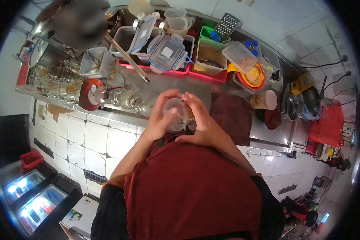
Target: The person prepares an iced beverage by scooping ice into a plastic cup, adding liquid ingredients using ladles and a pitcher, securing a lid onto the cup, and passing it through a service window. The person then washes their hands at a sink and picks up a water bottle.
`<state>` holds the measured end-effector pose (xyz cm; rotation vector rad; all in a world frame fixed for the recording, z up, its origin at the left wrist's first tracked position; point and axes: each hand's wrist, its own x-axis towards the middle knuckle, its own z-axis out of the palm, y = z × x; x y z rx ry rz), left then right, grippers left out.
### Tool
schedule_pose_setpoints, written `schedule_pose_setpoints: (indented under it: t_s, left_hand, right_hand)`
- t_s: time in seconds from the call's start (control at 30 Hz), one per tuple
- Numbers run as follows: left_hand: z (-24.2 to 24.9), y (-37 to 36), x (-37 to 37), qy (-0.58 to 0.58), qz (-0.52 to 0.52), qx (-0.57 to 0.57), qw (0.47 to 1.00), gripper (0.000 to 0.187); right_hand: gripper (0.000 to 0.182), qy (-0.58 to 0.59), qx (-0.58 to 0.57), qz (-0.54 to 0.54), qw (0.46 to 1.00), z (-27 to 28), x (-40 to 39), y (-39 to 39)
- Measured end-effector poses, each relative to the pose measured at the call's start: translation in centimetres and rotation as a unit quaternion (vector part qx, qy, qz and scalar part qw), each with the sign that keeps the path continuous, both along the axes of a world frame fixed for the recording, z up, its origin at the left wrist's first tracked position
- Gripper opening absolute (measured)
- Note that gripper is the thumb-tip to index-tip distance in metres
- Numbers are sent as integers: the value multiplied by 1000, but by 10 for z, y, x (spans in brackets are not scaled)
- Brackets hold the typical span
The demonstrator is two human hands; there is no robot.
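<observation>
In the head view both hands meet at the counter's front edge, around a clear plastic cup [175,114]. My left hand [163,116] is wrapped round the cup's left side, its thumb across it. On the right, my right hand [202,122] curves beside the cup with fingertips near its rim; a small brownish-yellow thing shows between hand and cup, too hidden to name. Just right of the hands lies a dark red cloth [231,118]. Glass jugs [129,99] stand to the left of them.
Lidded plastic containers [168,52] fill the counter's back, with a grater [227,25] and an orange juicer [253,76] to the right. A wooden-handled brush [128,58] leans forward. Many glasses [58,84] stand far left; a paper cup [265,100] lies right.
</observation>
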<state>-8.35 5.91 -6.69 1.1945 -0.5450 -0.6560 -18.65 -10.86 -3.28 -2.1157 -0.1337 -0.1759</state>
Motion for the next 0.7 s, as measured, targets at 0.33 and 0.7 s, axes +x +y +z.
schedule_pose_setpoints:
  t_s: [0.33,0.7]
  left_hand:
    - [-19,-9,18,-289,-45,97,951,65]
    - [-59,-21,10,-358,-10,177,917,71]
  right_hand:
    - [65,4,-89,-83,993,-8,9,-14]
    - [73,34,-206,-90,974,-66,-4,-16]
